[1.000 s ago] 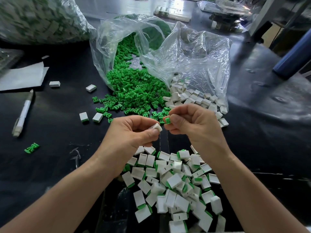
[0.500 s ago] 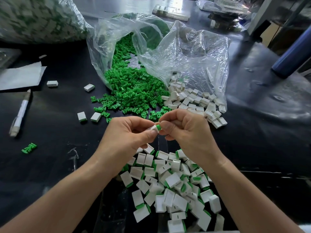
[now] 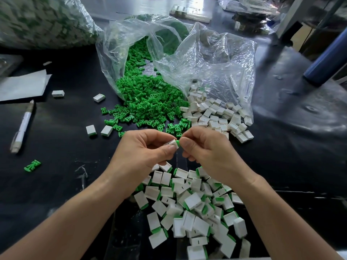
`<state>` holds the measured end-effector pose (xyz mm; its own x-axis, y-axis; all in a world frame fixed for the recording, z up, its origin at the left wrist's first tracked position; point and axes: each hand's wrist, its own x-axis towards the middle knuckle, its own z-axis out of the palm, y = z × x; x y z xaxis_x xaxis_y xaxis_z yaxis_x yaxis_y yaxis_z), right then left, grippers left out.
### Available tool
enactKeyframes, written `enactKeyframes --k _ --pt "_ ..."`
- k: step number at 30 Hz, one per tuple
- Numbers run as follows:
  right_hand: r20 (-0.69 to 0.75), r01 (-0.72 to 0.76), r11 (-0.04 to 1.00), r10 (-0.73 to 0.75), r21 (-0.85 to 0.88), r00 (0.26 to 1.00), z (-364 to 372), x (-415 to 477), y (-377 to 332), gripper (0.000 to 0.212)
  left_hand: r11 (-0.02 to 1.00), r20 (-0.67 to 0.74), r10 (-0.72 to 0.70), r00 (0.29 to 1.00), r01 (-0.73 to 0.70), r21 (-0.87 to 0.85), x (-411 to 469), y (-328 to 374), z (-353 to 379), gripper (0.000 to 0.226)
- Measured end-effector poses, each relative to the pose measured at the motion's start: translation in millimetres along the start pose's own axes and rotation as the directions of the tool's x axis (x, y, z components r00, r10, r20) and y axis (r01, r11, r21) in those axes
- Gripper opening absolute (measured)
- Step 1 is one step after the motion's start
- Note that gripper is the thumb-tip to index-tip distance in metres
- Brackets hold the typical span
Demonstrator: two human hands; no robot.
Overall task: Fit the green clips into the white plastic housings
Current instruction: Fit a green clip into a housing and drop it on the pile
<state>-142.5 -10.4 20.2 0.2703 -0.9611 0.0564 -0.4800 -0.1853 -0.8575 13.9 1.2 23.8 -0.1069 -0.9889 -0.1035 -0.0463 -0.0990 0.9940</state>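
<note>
My left hand (image 3: 142, 152) pinches a small white housing (image 3: 172, 143) between thumb and fingers at the table's middle. My right hand (image 3: 208, 152) pinches a green clip (image 3: 177, 143) whose end sits in the housing's open side; only a thin green edge shows. Beyond the hands a heap of loose green clips (image 3: 146, 102) spills from a clear plastic bag (image 3: 206, 59), with empty white housings (image 3: 217, 117) heaped to its right. Below my hands lies a pile of fitted white-and-green housings (image 3: 191, 207).
A white pen (image 3: 22, 126) and a sheet of paper (image 3: 22, 85) lie at the left. Stray housings (image 3: 99, 97) and a lone green clip (image 3: 32, 165) dot the black table (image 3: 62, 152). A big filled bag (image 3: 43, 19) stands at back left, a blue cylinder (image 3: 326, 62) at right.
The two hands have come together: the green clip, apart from the housing a second ago, now sits pushed almost fully into it.
</note>
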Motion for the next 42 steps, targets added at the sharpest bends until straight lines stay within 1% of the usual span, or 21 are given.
enactKeyframes --k 3,6,10,12,14,17,19,22,25,26,27,29,31,32,34,39,42 --pt "0.035 -0.011 0.997 0.014 -0.081 0.999 1.1 -1.3 -0.9 0.024 1.0 0.011 0.002 1.0 -0.002 -0.007 1.2 -2.0 -0.7 0.011" --pt "0.025 0.017 0.998 -0.016 -0.056 1.0 1.3 -3.1 -2.5 0.025 0.998 0.041 -0.027 0.999 0.029 -0.049 1.9 -2.2 -2.6 0.01" --pt "0.019 0.065 0.996 -0.064 -0.058 0.998 2.0 -4.9 -2.9 0.025 0.991 0.12 -0.072 0.99 0.084 -0.101 1.1 -0.4 -4.5 0.021" --pt "0.043 0.082 0.993 -0.079 -0.08 0.996 1.2 -5.1 -2.4 0.028 0.998 0.135 -0.035 0.99 0.042 -0.054 0.8 0.7 -5.8 0.02" --pt "0.08 0.125 0.982 -0.114 -0.143 0.99 -1.0 -5.5 -2.2 0.027 0.999 0.15 0.024 0.988 -0.03 0.04 0.2 1.1 -7.3 0.017" --pt "0.129 0.192 0.945 -0.162 -0.265 0.978 -4.1 -6.4 -1.6 0.022 0.981 0.187 0.082 0.979 -0.113 0.16 0.0 -0.2 -9.1 0.004" --pt "0.156 0.23 0.912 -0.187 -0.339 0.97 -5.6 -6.8 -0.4 0.02 0.959 0.201 0.111 0.973 -0.159 0.236 0.4 -3.2 -9.5 0.009" --pt "0.19 0.294 0.864 -0.234 -0.408 0.953 -5.3 -7.8 0.6 0.022 0.93 0.23 0.132 0.964 -0.201 0.307 1.0 -7.0 -9.6 0.012" --pt "0.206 0.346 0.828 -0.282 -0.441 0.937 -4.2 -8.2 0.6 0.021 0.915 0.264 0.143 0.954 -0.229 0.332 -0.9 -6.6 -8.7 0.009" --pt "0.191 0.349 0.837 -0.294 -0.422 0.937 -4.1 -8.0 1.1 0.021 0.927 0.271 0.147 0.951 -0.228 0.297 -1.5 -4.6 -8.7 0.003" --pt "0.164 0.337 0.864 -0.296 -0.375 0.941 -4.2 -7.6 1.2 0.022 0.944 0.267 0.154 0.951 -0.221 0.244 -1.6 -2.0 -8.8 0.007" --pt "0.095 0.278 0.939 -0.263 -0.201 0.96 -4.1 -7.4 -0.2 0.022 0.978 0.246 0.153 0.957 -0.182 0.098 -0.6 3.0 -9.4 0.02" --pt "0.055 0.178 0.984 -0.178 0.004 0.982 -4.0 -7.0 -2.4 0.023 0.992 0.222 0.125 0.967 -0.126 -0.01 -0.1 6.6 -9.4 0.023" --pt "0.054 0.135 0.988 -0.139 0.071 0.989 -4.0 -6.5 -2.8 0.025 0.994 0.22 0.108 0.969 -0.104 -0.029 0.0 7.1 -9.1 0.023" --pt "0.063 0.093 0.991 -0.099 0.1 0.993 -3.9 -6.4 -2.4 0.029 0.996 0.226 0.088 0.97 -0.085 -0.021 -0.8 7.0 -7.6 0.024" --pt "0.086 0.065 0.996 -0.071 0.068 0.994 -5.5 -6.9 -2.4 0.031 0.999 0.228 0.049 0.972 -0.045 -0.023 -2.2 7.4 -6.7 0.023" --pt "0.128 0.037 0.993 -0.052 0.113 0.99 -8.2 -7.2 -3.2 0.031 0.999 0.218 0.034 0.975 -0.028 -0.032 -1.6 7.9 -8.1 0.023"
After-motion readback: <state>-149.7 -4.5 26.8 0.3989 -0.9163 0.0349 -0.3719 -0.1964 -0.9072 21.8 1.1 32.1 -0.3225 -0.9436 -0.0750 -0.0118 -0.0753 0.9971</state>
